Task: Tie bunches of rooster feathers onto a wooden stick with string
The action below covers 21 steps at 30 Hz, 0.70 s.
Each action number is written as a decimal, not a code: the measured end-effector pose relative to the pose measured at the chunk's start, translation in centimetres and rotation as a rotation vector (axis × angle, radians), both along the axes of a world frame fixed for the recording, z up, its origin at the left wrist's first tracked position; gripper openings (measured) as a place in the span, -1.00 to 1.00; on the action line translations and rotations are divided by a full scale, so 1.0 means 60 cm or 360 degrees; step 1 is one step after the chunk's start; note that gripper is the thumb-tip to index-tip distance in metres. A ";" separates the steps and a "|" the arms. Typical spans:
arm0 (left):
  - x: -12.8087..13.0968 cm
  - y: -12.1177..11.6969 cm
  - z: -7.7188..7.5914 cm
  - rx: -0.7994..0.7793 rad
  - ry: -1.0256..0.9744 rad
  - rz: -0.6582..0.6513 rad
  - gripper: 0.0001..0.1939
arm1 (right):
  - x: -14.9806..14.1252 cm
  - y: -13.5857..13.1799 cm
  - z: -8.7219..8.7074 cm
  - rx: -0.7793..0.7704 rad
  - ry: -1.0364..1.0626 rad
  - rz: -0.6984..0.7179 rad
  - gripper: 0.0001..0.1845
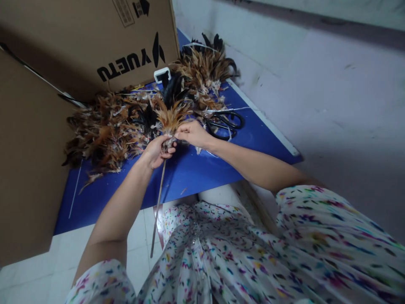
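Note:
My left hand [159, 151] is closed round a feather duster [171, 116], at the base of its feathers. Brown feathers with black tips fan upward from it, and its thin wooden stick [157, 211] slants down past the table edge. My right hand [192, 134] pinches close against the feather base, beside the left fingertips; what lies between its fingers is too small to make out. Black-handled scissors [226, 122] rest on the blue table just right of that hand. Loose brown feathers [107, 131] are heaped left of the duster.
A large cardboard box [79, 38] stands along the back and left of the blue table [196, 175]. A tied bunch of feathers [205, 63] sits at the far corner by the wall [316, 84]. Near it is a white-rimmed object [162, 75]. A white strip [75, 190] lies at left.

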<state>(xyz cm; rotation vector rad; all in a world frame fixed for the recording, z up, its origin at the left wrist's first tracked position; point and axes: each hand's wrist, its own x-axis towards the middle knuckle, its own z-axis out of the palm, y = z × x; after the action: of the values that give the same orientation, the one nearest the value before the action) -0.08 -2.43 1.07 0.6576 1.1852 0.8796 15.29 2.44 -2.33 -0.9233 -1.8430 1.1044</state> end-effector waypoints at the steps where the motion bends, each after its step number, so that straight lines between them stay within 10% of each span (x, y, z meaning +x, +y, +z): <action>1: -0.001 0.000 -0.001 -0.0008 0.0016 0.0008 -0.78 | 0.000 -0.001 0.002 -0.0003 0.0000 0.0024 -0.84; 21: 0.000 -0.015 -0.020 0.0137 0.0098 0.0225 -0.82 | 0.000 -0.012 -0.002 0.0064 -0.0105 -0.0001 -0.73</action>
<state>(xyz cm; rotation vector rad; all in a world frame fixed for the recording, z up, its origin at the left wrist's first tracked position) -0.11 -3.34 -0.12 0.6808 1.2662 1.0403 15.31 1.71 -2.45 -0.9470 -1.9110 1.0443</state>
